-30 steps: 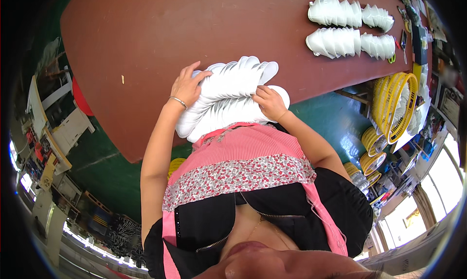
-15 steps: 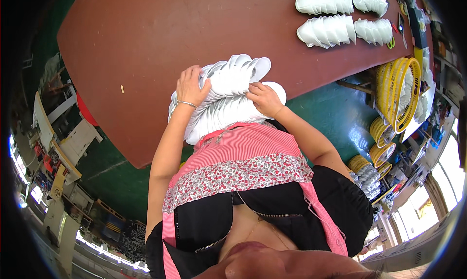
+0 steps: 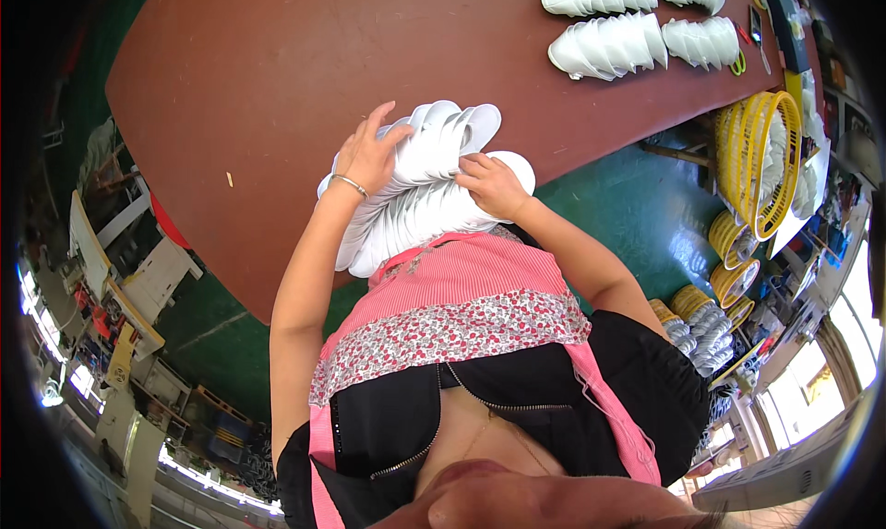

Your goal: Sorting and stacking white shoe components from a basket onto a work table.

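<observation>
Two rows of white curved pieces, nested one in another like stacked shoe uppers, lie side by side at the table's near edge, against my apron. My left hand [image 3: 369, 157] rests over the left part of the far row [image 3: 431, 150], its fingers spread and slightly raised. At the right end, my right hand [image 3: 494, 186] has its fingers curled onto the edge of the near row [image 3: 415, 220], by the gap between the rows. The fingertips are partly hidden there. A rounded white end piece [image 3: 515, 167] sticks out beyond the right hand.
The reddish-brown table [image 3: 258, 77] spreads out ahead. Several more stacks of white pieces [image 3: 609, 47] stand at its far right, near green-handled scissors [image 3: 738, 63]. Yellow baskets [image 3: 761, 164] hold white pieces beside the table on the right, above the green floor [image 3: 628, 201].
My left hand has lifted its fingers and spread them, shifting slightly right and away from me. My right hand stays at the right end of the rows. The view has shifted a little.
</observation>
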The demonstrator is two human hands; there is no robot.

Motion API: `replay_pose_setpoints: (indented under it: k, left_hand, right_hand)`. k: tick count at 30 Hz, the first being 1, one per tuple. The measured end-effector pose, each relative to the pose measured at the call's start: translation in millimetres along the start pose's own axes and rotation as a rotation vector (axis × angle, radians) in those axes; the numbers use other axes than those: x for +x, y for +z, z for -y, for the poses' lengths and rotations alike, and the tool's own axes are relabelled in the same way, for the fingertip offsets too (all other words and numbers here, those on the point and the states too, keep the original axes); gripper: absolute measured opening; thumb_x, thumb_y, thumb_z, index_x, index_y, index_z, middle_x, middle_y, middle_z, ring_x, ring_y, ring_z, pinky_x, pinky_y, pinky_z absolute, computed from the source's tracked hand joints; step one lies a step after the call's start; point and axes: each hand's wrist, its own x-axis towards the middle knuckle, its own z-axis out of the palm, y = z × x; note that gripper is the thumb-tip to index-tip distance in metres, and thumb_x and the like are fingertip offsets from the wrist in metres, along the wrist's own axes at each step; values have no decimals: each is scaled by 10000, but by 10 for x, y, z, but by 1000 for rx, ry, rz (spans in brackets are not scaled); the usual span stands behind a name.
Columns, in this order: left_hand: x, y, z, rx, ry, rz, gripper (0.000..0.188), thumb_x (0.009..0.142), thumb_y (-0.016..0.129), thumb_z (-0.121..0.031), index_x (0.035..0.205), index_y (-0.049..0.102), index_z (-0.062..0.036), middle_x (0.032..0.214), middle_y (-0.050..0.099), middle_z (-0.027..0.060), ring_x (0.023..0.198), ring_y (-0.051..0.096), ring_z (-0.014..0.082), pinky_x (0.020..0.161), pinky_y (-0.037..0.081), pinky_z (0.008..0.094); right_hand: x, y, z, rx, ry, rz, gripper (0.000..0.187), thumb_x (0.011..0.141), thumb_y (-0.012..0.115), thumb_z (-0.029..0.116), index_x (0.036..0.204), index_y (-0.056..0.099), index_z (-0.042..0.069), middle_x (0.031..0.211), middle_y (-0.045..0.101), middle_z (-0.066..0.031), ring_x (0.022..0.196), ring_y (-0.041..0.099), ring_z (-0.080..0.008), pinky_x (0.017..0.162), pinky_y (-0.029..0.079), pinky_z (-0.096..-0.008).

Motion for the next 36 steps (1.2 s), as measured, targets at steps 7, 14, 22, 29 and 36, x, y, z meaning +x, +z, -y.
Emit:
replay_pose_setpoints:
  k: [7, 14, 22, 29, 36]
  left_hand:
    - [217, 39, -408, 83, -172, -118, 343, 853, 703, -403, 1012, 610, -113, 1385, 526, 144, 1168, 578, 348, 901, 494, 481]
    - [298, 355, -405, -133, -131, -251, 463, 807, 740, -306, 1231, 600, -184, 1418, 503, 148, 1229, 550, 352, 969, 473, 511]
    - [248, 201, -383, 135, 55, -199, 505, 896, 622, -150, 1381, 582, -284, 1485, 466, 98, 1314, 497, 296, 1122, 372, 513]
    - [-1098, 67, 51, -713, -483, -756, 454, 899, 669, -114, 1336, 568, -49, 1276, 615, 162, 1233, 554, 339, 1052, 435, 442]
    - [-2384, 638, -512, -37, -433, -813, 513, 824, 775, -223, 1268, 589, -47, 1311, 581, 157, 1237, 518, 341, 1071, 371, 465]
  right_hand:
    - [12, 7, -46, 28, -12, -22, 240, 766, 653, 90, 993, 581, 124, 1267, 606, -76, 1154, 561, -267, 851, 520, -421]
    - [45, 20, -102, 45, -33, -29, 255, 751, 661, 81, 991, 578, 115, 1274, 598, -93, 1160, 559, -281, 834, 535, -427]
    - [160, 66, -138, 79, -136, -18, 286, 698, 674, 54, 970, 595, 96, 1167, 618, -118, 1037, 583, -332, 808, 548, -429]
    - [191, -49, -138, 62, -120, 52, 319, 705, 659, 13, 1008, 608, 97, 1139, 636, -117, 1071, 590, -334, 861, 535, -439]
    - [152, 118, -237, 78, -50, 19, 279, 743, 625, -2, 996, 620, 115, 1078, 665, -118, 1069, 605, -353, 862, 525, -464]
